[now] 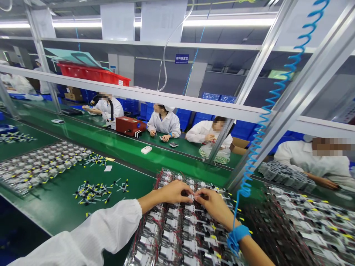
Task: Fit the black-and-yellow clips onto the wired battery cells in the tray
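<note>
My left hand (pixel 174 192) and my right hand (pixel 213 207) meet above a large mat of small white wired connectors (pixel 177 229), which have red and black wires and yellow tips. Both hands pinch a small white connector (pixel 191 197) between their fingertips, and the fingers hide most of it. A blue wrist strap (pixel 238 233) circles my right wrist, with a coiled blue cord (pixel 273 99) rising from it. A white sleeve (pixel 94 232) covers my left forearm.
A green bench (pixel 41 207) holds a loose pile of wired parts (pixel 91 192) and further connector mats to the left (pixel 41 166) and right (pixel 305 225). Several co-workers in white sit across it, near a red machine (pixel 130 126). Aluminium shelf rails (pixel 172 98) cross above.
</note>
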A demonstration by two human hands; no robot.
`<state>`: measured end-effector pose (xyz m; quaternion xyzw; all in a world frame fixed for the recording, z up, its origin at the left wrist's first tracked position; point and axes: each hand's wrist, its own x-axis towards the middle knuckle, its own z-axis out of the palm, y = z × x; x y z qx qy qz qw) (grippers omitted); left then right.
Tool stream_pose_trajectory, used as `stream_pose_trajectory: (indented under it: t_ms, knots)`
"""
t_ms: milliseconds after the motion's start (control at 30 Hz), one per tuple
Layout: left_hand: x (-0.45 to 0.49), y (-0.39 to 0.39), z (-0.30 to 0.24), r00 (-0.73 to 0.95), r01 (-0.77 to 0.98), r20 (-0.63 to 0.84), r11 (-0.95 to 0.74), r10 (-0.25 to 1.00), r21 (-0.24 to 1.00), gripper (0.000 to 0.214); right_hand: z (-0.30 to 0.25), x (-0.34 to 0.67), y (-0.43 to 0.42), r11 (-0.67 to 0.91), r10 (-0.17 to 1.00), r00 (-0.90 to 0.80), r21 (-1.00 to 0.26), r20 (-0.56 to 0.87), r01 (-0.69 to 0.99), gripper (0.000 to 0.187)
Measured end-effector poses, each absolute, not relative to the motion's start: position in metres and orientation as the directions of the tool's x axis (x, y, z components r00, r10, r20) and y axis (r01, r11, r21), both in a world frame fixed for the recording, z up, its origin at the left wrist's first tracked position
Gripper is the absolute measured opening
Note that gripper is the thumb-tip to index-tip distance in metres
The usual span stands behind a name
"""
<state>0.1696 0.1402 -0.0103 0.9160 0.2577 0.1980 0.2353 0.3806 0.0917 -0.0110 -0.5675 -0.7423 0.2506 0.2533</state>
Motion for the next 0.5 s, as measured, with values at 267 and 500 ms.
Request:
stream_pose_trajectory:
  t_ms: [267, 500]
  knots:
    - [0.1697, 0.1387, -0.0094, 0.782, 0.377, 0.247, -0.751, 0.571, 0.543, 0.033, -0.0147, 0.385, 0.0945, 0.225, 0.97, -0.228, -0.668, 0.085, 0.709, 0.03]
    - [0.1704, 0.1404, -0.012, 0.782, 0.37, 0.249, -0.747, 0.572, 0.553, 0.033, -0.0151, 0.3839, 0.0949, 0.213, 0.971, -0.231, -0.673, 0.065, 0.708, 0.028]
